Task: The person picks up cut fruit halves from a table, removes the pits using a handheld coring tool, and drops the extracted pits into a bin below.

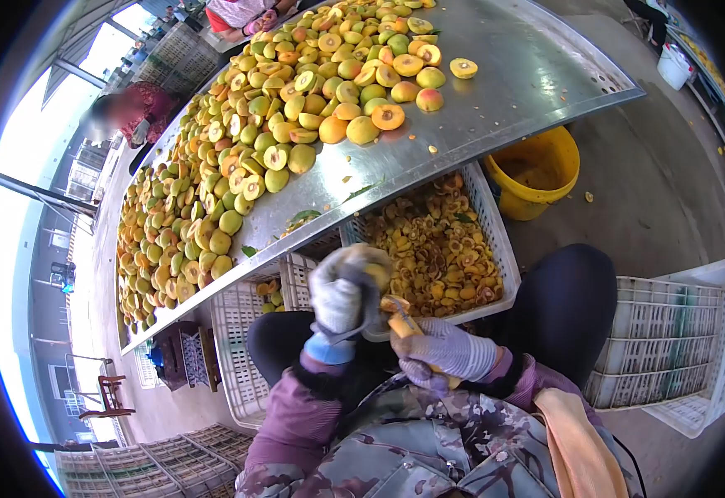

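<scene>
My left hand (344,290), in a white and grey glove and smeared by motion, is closed around what looks like a yellow peach half (376,273). It hovers by the near left corner of a white crate. My right hand (449,353), in a striped glove, grips a yellow-handled pitting tool (405,325). The tool's orange-brown head points up and left, just below my left hand, and its exact shape is unclear. In the crate (507,286) lie many cut peach pieces and scraps (441,249). A large heap of halved peaches (271,137) covers much of the metal table.
The metal table's raised edge (412,173) runs diagonally in front of me. A yellow bucket (537,178) stands right of the crate. White plastic crates (661,340) flank me, one at left (242,357). Another person (151,112) sits across the table.
</scene>
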